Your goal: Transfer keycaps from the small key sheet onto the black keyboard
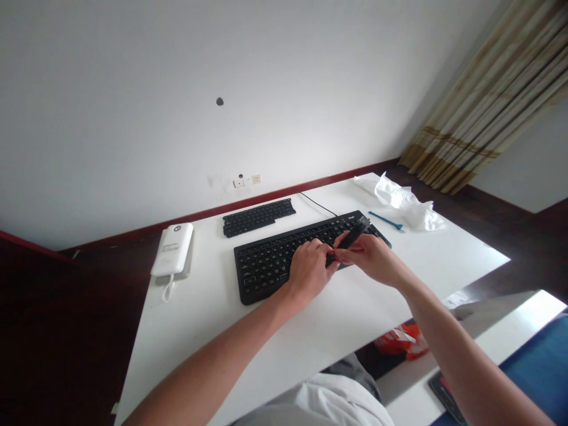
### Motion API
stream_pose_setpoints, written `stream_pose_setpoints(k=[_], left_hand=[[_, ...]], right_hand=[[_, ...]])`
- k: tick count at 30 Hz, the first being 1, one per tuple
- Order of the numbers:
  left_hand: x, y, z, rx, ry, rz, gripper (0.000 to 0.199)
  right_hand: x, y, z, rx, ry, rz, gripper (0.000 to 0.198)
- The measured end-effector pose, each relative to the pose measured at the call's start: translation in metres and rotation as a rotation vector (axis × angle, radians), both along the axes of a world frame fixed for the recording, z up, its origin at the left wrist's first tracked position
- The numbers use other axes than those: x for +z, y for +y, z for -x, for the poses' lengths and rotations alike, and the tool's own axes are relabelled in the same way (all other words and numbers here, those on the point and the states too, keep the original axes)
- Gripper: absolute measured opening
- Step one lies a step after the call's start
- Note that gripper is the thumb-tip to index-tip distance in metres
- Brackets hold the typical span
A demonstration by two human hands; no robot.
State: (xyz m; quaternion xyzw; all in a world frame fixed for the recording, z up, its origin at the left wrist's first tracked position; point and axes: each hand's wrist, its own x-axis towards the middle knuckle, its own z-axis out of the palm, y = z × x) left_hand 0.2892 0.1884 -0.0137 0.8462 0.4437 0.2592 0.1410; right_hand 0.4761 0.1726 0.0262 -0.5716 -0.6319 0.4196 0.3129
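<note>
A black keyboard [261, 269] lies on the white table, its key field showing a grid of dark squares with light edges. My left hand [310, 266] rests over its front middle, fingers bent and thumb drawn in; whatever lies under the fingertips is hidden. In my right hand [368, 257], closed fingers grip a black pen-shaped tool [354, 235], slanted with its thicker end up and to the right. Its lower end is down at the left fingertips, close against the keyboard. Both hands touch or nearly touch there.
Behind lies a thin black key panel [260, 218]. A white power bank [174, 251] with a looped strap is at left. A blue pry tool [385, 220] and crumpled white plastic [406, 201] are at right. A cable [318, 203] runs backward. A red bag [403, 342] shows below the table edge.
</note>
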Motion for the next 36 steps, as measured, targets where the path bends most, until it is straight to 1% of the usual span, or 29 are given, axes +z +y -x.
stream_pose_setpoints(k=[5,11,15,18,21,23,27,29,33,36], left_hand=[[-0.002,0.005,-0.004,0.017,-0.065,0.059,0.019],[0.001,0.004,-0.002,0.006,-0.030,0.039,0.016],[0.001,0.003,0.000,-0.014,-0.050,0.036,0.016],[0.000,0.003,0.000,-0.032,-0.069,0.025,0.015],[-0.001,0.003,0.000,-0.040,-0.077,0.016,0.016],[-0.001,0.003,0.000,-0.041,-0.074,0.012,0.017],[0.002,0.001,0.002,-0.045,-0.058,0.010,0.014],[0.003,0.000,0.003,-0.046,-0.048,0.015,0.014],[0.003,0.000,0.004,-0.056,-0.042,0.034,0.018],[0.002,0.001,0.004,-0.070,-0.041,0.030,0.018]], right_hand=[[0.003,-0.010,0.004,-0.024,-0.055,-0.069,0.023],[0.001,-0.016,0.006,0.012,-0.117,-0.162,0.020],[-0.006,-0.020,0.006,-0.010,-0.084,-0.186,0.020],[-0.014,-0.027,0.004,-0.028,-0.044,-0.239,0.021],[-0.020,-0.031,0.003,-0.045,-0.068,-0.300,0.022],[-0.019,-0.032,0.004,-0.066,-0.073,-0.323,0.023],[-0.012,-0.035,0.007,-0.066,-0.151,-0.331,0.023],[-0.012,-0.039,0.008,-0.083,-0.174,-0.317,0.024],[-0.026,-0.045,0.009,-0.175,-0.026,-0.274,0.028],[-0.033,-0.040,0.009,-0.230,0.074,-0.244,0.033]])
